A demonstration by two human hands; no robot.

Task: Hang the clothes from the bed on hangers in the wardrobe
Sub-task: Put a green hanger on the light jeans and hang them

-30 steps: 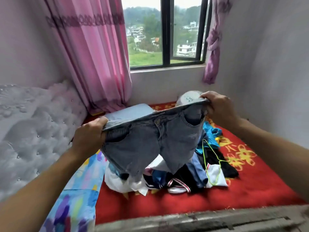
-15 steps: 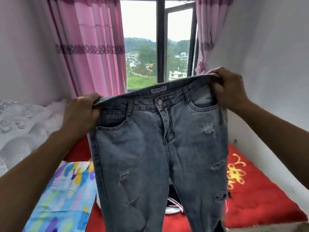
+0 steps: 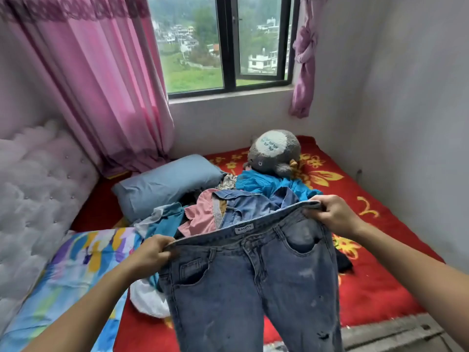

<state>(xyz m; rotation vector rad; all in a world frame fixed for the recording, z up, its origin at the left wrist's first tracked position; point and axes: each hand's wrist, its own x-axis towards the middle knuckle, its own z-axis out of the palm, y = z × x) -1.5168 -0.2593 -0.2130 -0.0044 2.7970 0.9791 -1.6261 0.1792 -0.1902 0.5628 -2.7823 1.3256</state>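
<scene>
We hold the jeans (image 3: 253,288) up by the waistband over the bed (image 3: 380,288)
From the left: a padded headboard (image 3: 38,186) and a colourful quilt (image 3: 76,270), then our left hand (image 3: 149,252), fingers curled tight round one end of the waistband. The jeans hang front towards us, legs running out of view below. Behind them a pile of clothes (image 3: 228,207) lies on the bed beside a blue pillow (image 3: 165,184), a grey plush toy (image 3: 274,151) beyond it — and our right hand (image 3: 332,215) grips the other end, a little higher
</scene>
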